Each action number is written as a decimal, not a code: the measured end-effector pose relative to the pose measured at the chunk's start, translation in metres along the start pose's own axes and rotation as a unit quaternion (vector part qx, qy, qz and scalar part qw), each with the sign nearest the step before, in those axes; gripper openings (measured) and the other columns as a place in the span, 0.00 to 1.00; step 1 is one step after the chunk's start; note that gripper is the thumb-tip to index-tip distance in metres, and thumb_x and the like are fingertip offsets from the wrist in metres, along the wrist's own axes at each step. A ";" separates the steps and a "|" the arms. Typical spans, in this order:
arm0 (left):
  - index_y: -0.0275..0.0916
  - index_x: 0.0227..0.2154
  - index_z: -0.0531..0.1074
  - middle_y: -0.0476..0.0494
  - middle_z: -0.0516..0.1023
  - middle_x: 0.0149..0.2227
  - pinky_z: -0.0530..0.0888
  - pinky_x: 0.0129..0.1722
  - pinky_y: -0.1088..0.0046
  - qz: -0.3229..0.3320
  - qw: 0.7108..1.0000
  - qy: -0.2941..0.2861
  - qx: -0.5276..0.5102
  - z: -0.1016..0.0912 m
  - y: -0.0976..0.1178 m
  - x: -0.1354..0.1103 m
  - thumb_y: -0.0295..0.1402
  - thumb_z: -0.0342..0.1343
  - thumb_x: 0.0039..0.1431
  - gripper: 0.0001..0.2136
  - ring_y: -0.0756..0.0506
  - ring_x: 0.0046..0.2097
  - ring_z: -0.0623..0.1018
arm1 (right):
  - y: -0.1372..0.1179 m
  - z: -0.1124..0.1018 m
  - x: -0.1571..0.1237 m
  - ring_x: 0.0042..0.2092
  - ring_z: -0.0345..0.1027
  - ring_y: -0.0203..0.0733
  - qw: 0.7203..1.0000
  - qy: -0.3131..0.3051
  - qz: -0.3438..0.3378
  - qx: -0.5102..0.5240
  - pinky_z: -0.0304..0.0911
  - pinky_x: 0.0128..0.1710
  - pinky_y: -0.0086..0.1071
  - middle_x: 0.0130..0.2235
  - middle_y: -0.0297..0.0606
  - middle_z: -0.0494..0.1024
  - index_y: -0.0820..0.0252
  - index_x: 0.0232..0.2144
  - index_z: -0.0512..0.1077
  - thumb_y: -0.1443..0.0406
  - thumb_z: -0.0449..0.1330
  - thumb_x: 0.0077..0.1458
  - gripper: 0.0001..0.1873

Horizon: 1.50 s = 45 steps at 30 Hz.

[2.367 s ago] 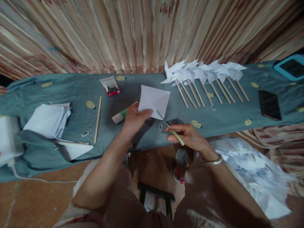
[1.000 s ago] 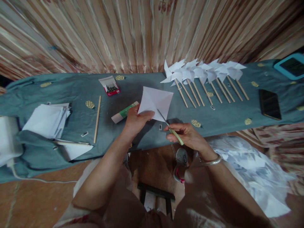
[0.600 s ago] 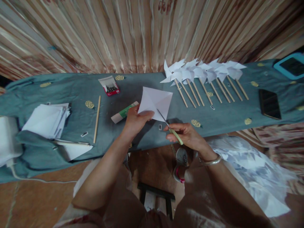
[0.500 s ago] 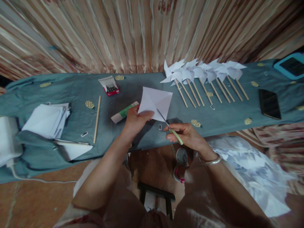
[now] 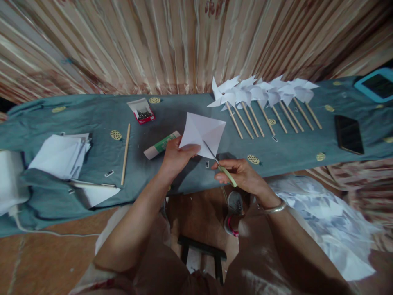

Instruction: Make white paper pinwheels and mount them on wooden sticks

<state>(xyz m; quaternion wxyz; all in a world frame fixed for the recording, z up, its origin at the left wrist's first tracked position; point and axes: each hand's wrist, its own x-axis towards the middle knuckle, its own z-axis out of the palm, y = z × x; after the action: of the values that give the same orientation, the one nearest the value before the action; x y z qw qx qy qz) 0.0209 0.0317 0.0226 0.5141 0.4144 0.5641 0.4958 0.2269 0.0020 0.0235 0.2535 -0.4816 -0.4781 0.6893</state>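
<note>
My left hand [image 5: 179,155] pinches a white, creased square of paper [image 5: 210,129] by its near left edge, thumb on top. In my right hand [image 5: 238,174] are scissors [image 5: 227,175] with a pale green handle. Their blades lie over the paper's near corner and point toward its middle. A green and white glue stick [image 5: 161,145] lies just left of my left hand. Several paper pinwheels [image 5: 229,96] on wooden sticks lie in an overlapping row to the right, behind the scissors.
An open red box [image 5: 145,119] of small metal pins and a loose wooden stick [image 5: 125,155] lie left of the glue stick. Farther left are a paper stack [image 5: 59,157] and a white power block [image 5: 12,178]. A dark phone [image 5: 348,134] lies at right, near a blue-framed device [image 5: 376,85].
The paper has shifted slightly to the right with my left hand. My right hand and the scissors have barely moved.
</note>
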 end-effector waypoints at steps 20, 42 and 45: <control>0.37 0.21 0.72 0.50 0.73 0.21 0.65 0.25 0.75 0.008 1.000 0.004 -0.014 0.000 -0.002 0.000 0.34 0.65 0.37 0.09 0.50 0.24 0.69 | 0.006 -0.001 0.002 0.22 0.64 0.29 1.000 0.002 -0.001 0.010 0.63 0.23 0.24 0.22 0.29 0.75 0.59 0.34 0.81 0.55 0.77 0.35 0.23; 0.37 0.19 0.71 0.49 0.72 0.21 0.65 0.25 0.74 0.006 1.000 0.007 0.002 -0.001 0.001 -0.002 0.33 0.64 0.39 0.08 0.50 0.24 0.69 | 0.006 0.001 0.003 0.22 0.63 0.30 1.000 0.002 -0.020 0.000 0.64 0.23 0.26 0.21 0.28 0.73 0.58 0.34 0.80 0.54 0.76 0.36 0.23; 0.38 0.19 0.72 0.49 0.73 0.21 0.66 0.25 0.74 0.009 1.000 0.008 -0.008 -0.001 0.002 -0.002 0.33 0.65 0.39 0.07 0.50 0.24 0.69 | 0.005 0.002 0.002 0.22 0.63 0.30 1.000 0.004 -0.015 -0.004 0.63 0.23 0.26 0.22 0.28 0.74 0.58 0.34 0.80 0.54 0.76 0.37 0.22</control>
<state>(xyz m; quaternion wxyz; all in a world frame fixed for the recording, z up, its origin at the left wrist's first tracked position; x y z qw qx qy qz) 0.0200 0.0296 0.0251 0.5083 0.4110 0.5604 0.5086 0.2249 0.0010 0.0183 0.2635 -0.4783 -0.4867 0.6818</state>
